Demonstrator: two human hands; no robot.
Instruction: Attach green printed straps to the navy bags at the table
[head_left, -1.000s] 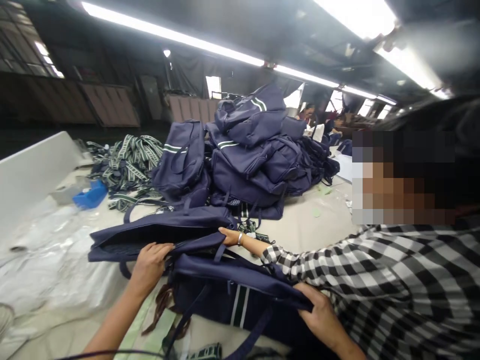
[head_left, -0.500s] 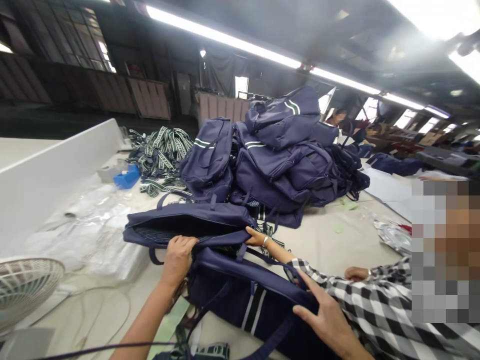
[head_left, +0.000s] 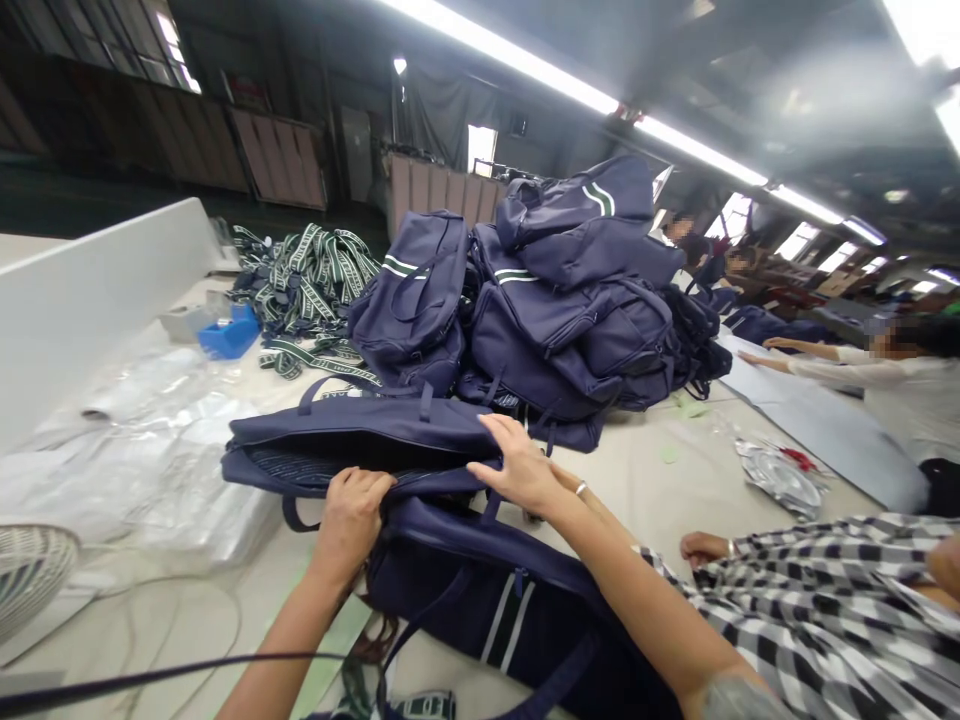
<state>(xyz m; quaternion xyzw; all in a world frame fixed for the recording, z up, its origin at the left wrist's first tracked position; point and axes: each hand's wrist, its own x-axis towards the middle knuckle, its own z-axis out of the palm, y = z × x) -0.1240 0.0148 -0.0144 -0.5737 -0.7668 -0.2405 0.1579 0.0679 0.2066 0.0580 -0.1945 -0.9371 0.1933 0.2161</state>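
The work looks partway along. One bag, the open bag point(head_left: 360, 420), lies on the worktop point(head_left: 637, 470) in front of the person, between the heap point(head_left: 570, 310) of other bags and the near bag point(head_left: 559, 610). Its mouth gapes and its striped lining point(head_left: 300, 470) shows, so opening it counts as done; closing it does not.

The left hand point(head_left: 351, 515) has its fingers curled over the near edge of the mouth, grasping it. The right hand point(head_left: 517, 465) is at the right end of the same bag with fingers spread and thumb apart, holding nothing firmly; whether its fingertips press on the fabric is hard to tell from this angle. The depth of the bag is dark, so I cannot say what, if anything, is inside.

The near bag, with its pale-edged stripe, lies just beside the open bag on the person's side, and neither of the person's hands grips it. Behind, the heap holds many more bags of the same navy kind; how many of them are finished cannot be judged from here. The green-and-white straps point(head_left: 311, 275) lie loose in a tangle left of the heap, so those, at least, appear unattached. The clear plastic point(head_left: 165, 480) is spread at the left, and none is wrapped around the open bag. On the right, a co-worker's hand point(head_left: 705, 548) rests near the worktop's edge, beside a checked sleeve point(head_left: 810, 560).
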